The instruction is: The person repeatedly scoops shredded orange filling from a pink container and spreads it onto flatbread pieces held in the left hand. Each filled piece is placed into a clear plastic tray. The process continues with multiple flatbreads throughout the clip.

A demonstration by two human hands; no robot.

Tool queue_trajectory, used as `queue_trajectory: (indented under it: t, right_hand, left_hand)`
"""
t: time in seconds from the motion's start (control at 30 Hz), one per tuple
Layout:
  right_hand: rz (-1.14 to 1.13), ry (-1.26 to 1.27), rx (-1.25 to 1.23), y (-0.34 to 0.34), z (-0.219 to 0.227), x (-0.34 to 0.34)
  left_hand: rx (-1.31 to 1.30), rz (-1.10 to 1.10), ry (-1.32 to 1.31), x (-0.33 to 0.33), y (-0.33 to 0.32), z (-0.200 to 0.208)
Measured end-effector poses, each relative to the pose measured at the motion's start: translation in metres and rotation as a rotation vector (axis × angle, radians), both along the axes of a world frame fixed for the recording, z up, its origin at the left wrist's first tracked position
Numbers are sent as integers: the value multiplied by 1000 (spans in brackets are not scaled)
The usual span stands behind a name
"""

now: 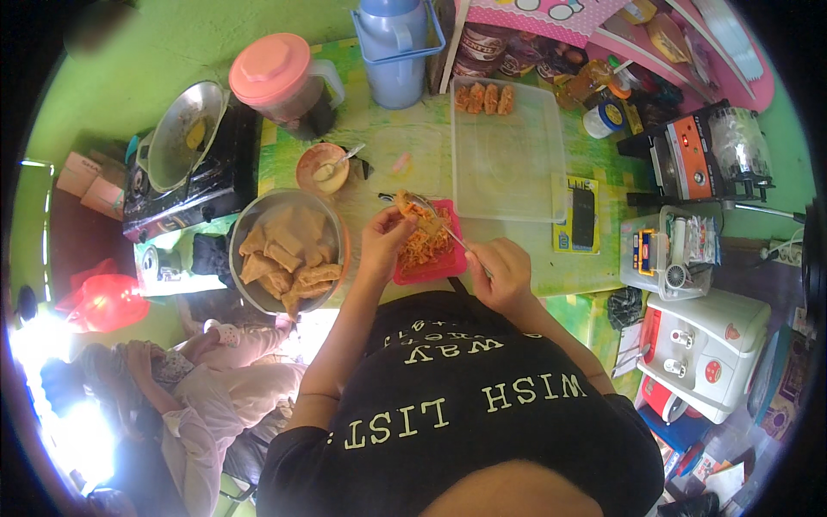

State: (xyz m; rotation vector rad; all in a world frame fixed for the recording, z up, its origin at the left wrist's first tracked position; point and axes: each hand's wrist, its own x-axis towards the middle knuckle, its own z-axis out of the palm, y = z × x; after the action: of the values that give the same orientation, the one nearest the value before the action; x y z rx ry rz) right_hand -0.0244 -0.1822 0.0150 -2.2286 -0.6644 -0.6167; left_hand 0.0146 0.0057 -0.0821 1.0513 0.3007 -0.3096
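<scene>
My left hand (385, 244) pinches an opened tan piece, likely fried tofu (412, 205), with orange filling showing in it. My right hand (501, 274) grips the handle of a metal spoon (450, 231), whose bowl end meets that piece. Directly below them sits a pink square tray (448, 269) of shredded orange filling (424, 251). To the left, a large metal bowl (338, 284) is heaped with similar tan pieces (289, 246). Beyond the tray, a long clear plastic container (508, 164) has several orange-brown filled rolls (484, 99) lined up along its far edge.
A small orange bowl (308, 164) of pale paste has a spoon in it. Farther back stand a pink-lidded pitcher (284, 95) and a blue flask (394, 65). A wok (183, 142) rests on the left stove. A dark phone (583, 220) lies right. Someone in light clothing (228, 405) sits lower left.
</scene>
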Motion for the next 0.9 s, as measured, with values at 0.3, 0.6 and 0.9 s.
queue_trajectory:
  t: [0.3, 0.6, 0.9]
  right_hand:
    - [-7, 5, 16, 5, -4, -1]
    - [-17, -3, 51, 0, 9, 2]
    - [-35, 23, 14, 6, 3, -2]
  left_hand:
    - [85, 0, -42, -1, 1, 3]
    - [81, 3, -37, -1, 2, 7]
    - [185, 17, -39, 0, -4, 14]
